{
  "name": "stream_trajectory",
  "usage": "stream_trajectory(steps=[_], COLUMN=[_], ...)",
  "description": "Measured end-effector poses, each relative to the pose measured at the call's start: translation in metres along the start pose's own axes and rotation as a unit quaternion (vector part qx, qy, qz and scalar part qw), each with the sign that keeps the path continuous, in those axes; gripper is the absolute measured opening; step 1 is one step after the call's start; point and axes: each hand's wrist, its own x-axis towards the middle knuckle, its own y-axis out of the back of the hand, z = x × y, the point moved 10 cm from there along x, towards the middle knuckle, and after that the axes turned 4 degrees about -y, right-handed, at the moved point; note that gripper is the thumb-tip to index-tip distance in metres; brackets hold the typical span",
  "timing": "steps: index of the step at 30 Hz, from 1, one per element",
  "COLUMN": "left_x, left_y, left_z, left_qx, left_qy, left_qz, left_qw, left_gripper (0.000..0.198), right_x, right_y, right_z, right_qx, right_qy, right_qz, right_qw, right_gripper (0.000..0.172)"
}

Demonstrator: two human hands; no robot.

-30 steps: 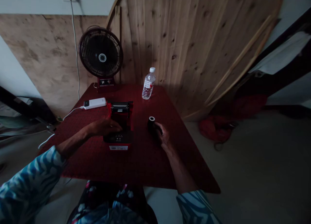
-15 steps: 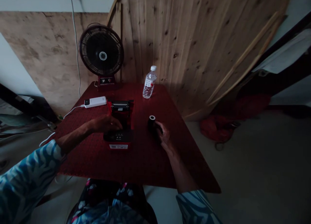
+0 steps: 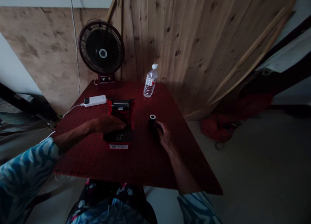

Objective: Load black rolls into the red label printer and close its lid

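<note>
A red and black label printer (image 3: 119, 140) sits on the table with its lid raised at the back and its inner bay exposed. My left hand (image 3: 108, 124) reaches over the printer from the left, its fingers stretched across the bay and the black front panel; it holds nothing that I can see. To the printer's right, my right hand (image 3: 164, 136) is closed around a black roll (image 3: 152, 121) that stands upright on the table. The roll's top end shows a white ring with a dark core.
The red table (image 3: 145, 167) also carries a white power bank (image 3: 95, 100) with a cable, a clear plastic bottle (image 3: 150, 83) and a dark fan (image 3: 101, 49) at the back left. Behind it rises a wooden panel wall (image 3: 191, 39). A red bag (image 3: 213, 128) lies on the floor to the right.
My left hand's fingers have shifted slightly right and straightened over the printer's front part. My right hand and the roll stay in place. The view has tilted a little.
</note>
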Motion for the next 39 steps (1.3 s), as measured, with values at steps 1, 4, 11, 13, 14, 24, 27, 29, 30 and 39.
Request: stream_trajectory(steps=[1,4,11,13,14,24,27,29,30,39], left_x=[0.002,0.007,0.018,0.019,0.019,0.018,0.014,0.01,0.008,-0.001], left_y=[-0.003,-0.01,-0.009,-0.008,-0.008,0.002,0.012,0.018,0.02,0.018], left_z=[0.003,0.004,-0.008,-0.005,-0.003,0.002,0.018,0.027,0.03,0.033], left_qx=[-0.004,-0.054,-0.117,-0.084,-0.065,0.063,0.104,0.116,0.12,0.018], left_qy=[-0.006,-0.006,0.034,0.025,0.02,0.014,-0.016,-0.028,-0.033,-0.042], left_qz=[-0.019,-0.062,-0.105,-0.104,-0.103,0.009,0.055,0.072,0.077,0.033], left_qw=[1.0,0.997,0.987,0.991,0.992,0.998,0.993,0.99,0.989,0.998], left_gripper=[0.028,0.028,0.019,0.021,0.023,0.026,0.027,0.028,0.028,0.024], right_x=[0.0,-0.001,-0.003,-0.003,-0.002,-0.006,-0.005,-0.005,-0.004,-0.002], right_y=[0.0,-0.001,0.0,0.0,0.0,0.001,0.001,0.002,0.003,0.004], right_z=[0.0,0.0,-0.001,-0.001,-0.002,-0.004,-0.007,-0.01,-0.011,-0.005], right_qx=[-0.001,-0.004,-0.019,-0.021,-0.022,-0.03,-0.036,-0.035,-0.036,-0.018], right_qy=[0.0,0.001,0.001,0.002,0.002,-0.006,-0.01,-0.008,-0.006,-0.001], right_qz=[-0.001,-0.002,-0.006,-0.013,-0.016,0.002,-0.013,-0.018,-0.017,-0.004], right_qw=[1.0,1.0,1.0,1.0,1.0,1.0,0.999,0.999,0.999,1.0], right_gripper=[0.032,0.033,0.035,0.035,0.035,0.035,0.033,0.032,0.032,0.034])
